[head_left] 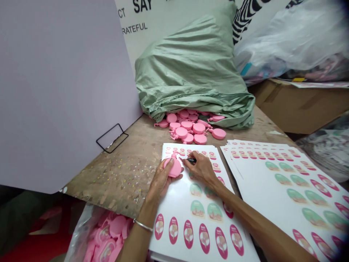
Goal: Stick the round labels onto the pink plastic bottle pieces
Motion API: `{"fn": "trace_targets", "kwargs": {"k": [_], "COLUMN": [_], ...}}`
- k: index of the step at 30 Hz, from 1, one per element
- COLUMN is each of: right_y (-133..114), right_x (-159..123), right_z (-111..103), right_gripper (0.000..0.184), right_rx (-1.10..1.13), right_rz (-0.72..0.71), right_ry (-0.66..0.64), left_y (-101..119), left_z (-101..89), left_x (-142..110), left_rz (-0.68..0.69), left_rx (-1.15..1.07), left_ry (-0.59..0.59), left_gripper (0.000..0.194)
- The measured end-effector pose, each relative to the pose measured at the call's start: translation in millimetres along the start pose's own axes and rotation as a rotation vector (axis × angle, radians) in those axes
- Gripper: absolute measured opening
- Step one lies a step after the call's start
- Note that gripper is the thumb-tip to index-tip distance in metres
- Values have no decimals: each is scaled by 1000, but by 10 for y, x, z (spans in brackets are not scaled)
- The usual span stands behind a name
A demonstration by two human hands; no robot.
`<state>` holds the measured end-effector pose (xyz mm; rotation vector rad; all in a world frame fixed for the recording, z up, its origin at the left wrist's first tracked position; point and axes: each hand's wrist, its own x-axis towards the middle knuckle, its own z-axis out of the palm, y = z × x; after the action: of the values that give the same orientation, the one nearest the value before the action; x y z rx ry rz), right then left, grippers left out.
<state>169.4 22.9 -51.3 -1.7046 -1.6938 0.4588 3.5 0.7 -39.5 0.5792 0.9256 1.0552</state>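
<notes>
So, down at the near left, a clear plastic bag is packed with pink plastic pieces. A silver bangle is worn on the left wrist. Next to the bag, a stack of printed sticker sheets is laid on the worn tabletop, with a second stack set just to its right.

Over the far left part of the first stack, a pink disc-shaped piece is gripped in the left hand, thumb on its face, fingers curled behind. Its long axis is pointed pretty much away from the person, narrow figured end far, round body near. A slim black-handled tool is pinched in the right hand's fingers, tip aimed left at that narrow end; whether contact is made can't be told.

Farther back, a loose pile of similar pink discs is heaped against a big green fabric sack. Black lettering is seen on the wall behind.
</notes>
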Motion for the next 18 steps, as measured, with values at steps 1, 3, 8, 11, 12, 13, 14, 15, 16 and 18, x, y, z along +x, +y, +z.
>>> {"fn": "trace_targets", "kwargs": {"k": [1, 3, 8, 11, 12, 13, 14, 15, 16, 18], "right_y": [-1, 6, -11, -99, -141, -186, -233, -279, -322, -396], "right_x": [34, 115, 214, 119, 70, 18, -33, -83, -128, -206], "right_z": [-4, -14, -155, -348, -408, -457, -489, -504, -501, -457], "right_gripper": [24, 27, 38, 45, 45, 45, 44, 43, 42, 39], "right_rx": [45, 137, 364, 471, 507, 552, 601, 651, 696, 747], "right_rz": [25, 66, 160, 183, 186, 184, 180, 173, 168, 167], "right_ry": [-24, -81, -160, -180, -186, -195, -206, -219, -234, -261], "left_y": [0, -2, -22, -5, 11, 32, 55, 78, 100, 129], "left_z": [1, 5, 17, 24, 29, 38, 51, 67, 86, 127], "left_x": [-1, -5, -18, -47, -69, -97, -130, -168, -208, -285], "left_rz": [0, 5, 49, 59, 62, 65, 62, 51, 30, -13], "left_rx": [0, -1, -39, -95, -113, -127, -139, -149, -160, -182], "left_ry": [0, 0, 18, 40, 47, 48, 44, 33, 25, 22], "left_gripper": [41, 40, 41, 41, 42, 43, 43, 45, 47, 53]}}
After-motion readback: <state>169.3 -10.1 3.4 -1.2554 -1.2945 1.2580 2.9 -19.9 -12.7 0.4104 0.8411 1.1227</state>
